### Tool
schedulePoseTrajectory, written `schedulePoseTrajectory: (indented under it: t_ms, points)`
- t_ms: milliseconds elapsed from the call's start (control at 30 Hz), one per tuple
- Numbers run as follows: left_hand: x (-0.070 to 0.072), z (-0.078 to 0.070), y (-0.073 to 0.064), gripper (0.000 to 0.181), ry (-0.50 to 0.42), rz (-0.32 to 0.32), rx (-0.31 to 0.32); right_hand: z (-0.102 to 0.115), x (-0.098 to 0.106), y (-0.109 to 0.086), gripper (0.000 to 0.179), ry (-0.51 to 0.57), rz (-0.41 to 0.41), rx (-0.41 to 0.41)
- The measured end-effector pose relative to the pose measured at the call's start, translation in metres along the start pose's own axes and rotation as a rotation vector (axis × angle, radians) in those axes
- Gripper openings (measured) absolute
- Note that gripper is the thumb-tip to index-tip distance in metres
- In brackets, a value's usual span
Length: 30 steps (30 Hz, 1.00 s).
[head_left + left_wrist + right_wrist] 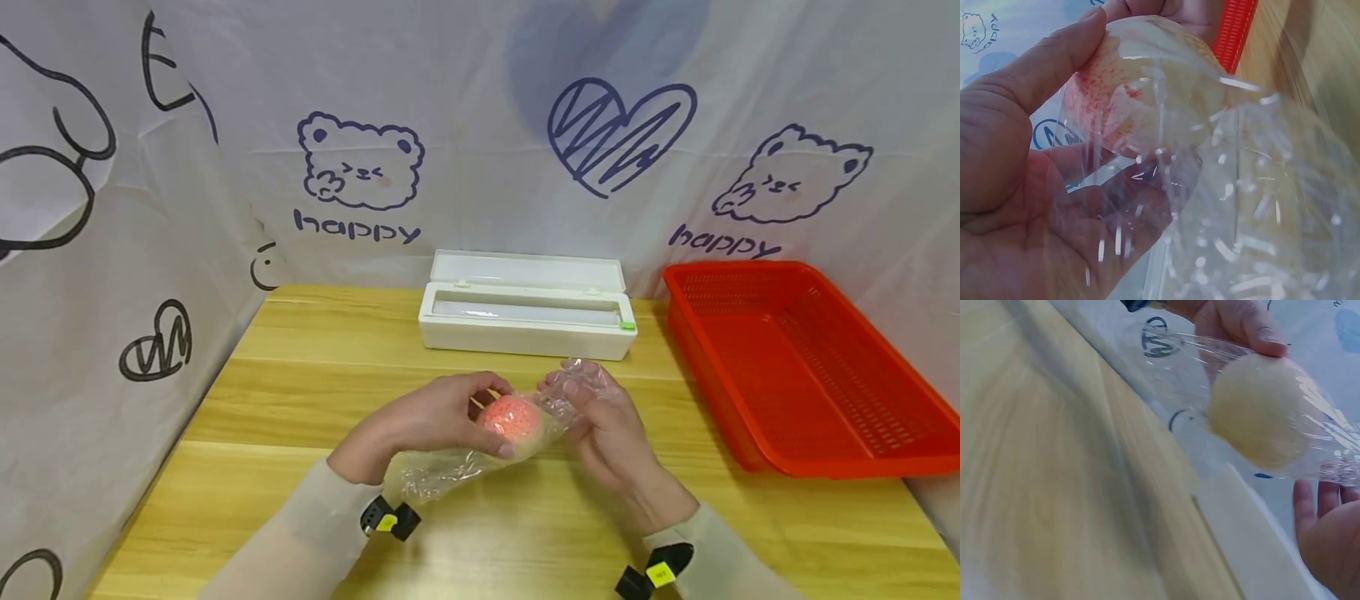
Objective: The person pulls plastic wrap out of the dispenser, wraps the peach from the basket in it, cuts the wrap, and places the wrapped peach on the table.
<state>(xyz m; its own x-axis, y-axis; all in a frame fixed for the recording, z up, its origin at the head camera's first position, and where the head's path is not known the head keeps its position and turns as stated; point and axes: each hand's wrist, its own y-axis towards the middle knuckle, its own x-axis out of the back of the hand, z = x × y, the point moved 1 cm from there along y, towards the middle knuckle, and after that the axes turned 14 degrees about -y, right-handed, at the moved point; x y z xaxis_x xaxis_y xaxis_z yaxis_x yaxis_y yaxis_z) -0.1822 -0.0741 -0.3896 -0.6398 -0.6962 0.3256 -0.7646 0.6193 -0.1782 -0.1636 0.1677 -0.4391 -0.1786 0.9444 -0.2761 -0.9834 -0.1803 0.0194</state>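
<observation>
A pink and cream peach [512, 417] is held above the table, wrapped in clear cling film [442, 477]. My left hand [442, 414] grips it from the left, thumb on the near side and fingers round the far side. In the left wrist view, the peach [1147, 81] shows red speckles under shiny, creased film. My right hand [611, 429] holds the bunched film at the right end, thumb over it. A loose tail of film hangs to the left, below my left wrist. The right wrist view shows the pale side of the peach [1260, 412] under taut film.
Behind the hands, a white cling film box [525, 340] stands with its lid [525, 268] raised, a roll inside and a green slider [627, 326] at its right. A red plastic basket [723, 387] stands to the right. A printed cloth [480, 167] hangs behind the wooden table [300, 350].
</observation>
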Motion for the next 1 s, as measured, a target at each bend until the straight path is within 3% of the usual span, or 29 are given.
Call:
schedulePoseTrajectory:
  t_ms: [167, 367, 433, 533, 667, 767, 900, 1000]
  points:
    - [0.0, 0.001, -0.002, 0.069, 0.006, -0.003, 0.014, 0.009, 0.002, 0.003, 0.007, -0.187, -0.198, 0.043]
    - [0.0, 0.001, -0.005, 0.067, -0.006, -0.008, 0.032, 0.016, -0.001, 0.004, 0.014, -0.431, -0.444, 0.111]
    - [0.0, 0.0, -0.005, 0.069, -0.011, -0.009, 0.032, 0.018, -0.003, 0.004, 0.013, -0.444, -0.455, 0.1]
    - [0.001, -0.002, -0.006, 0.069, -0.015, -0.014, 0.03, 0.02, -0.006, 0.003, 0.015, -0.494, -0.402, 0.055]
    - [0.0, -0.002, -0.006, 0.076, -0.023, -0.009, 0.024, 0.023, -0.01, 0.002, 0.023, -0.651, -0.353, 0.061]
    - [0.0, -0.002, -0.006, 0.081, -0.018, -0.009, -0.007, 0.024, -0.012, 0.001, 0.024, -0.739, -0.409, 0.116]
    - [-0.001, -0.003, -0.008, 0.077, -0.011, -0.039, -0.051, 0.024, -0.013, -0.003, 0.025, -0.749, -0.496, 0.177]
    - [-0.002, -0.003, -0.009, 0.073, -0.039, -0.051, -0.05, 0.023, -0.014, -0.004, 0.028, -0.725, -0.529, 0.197]
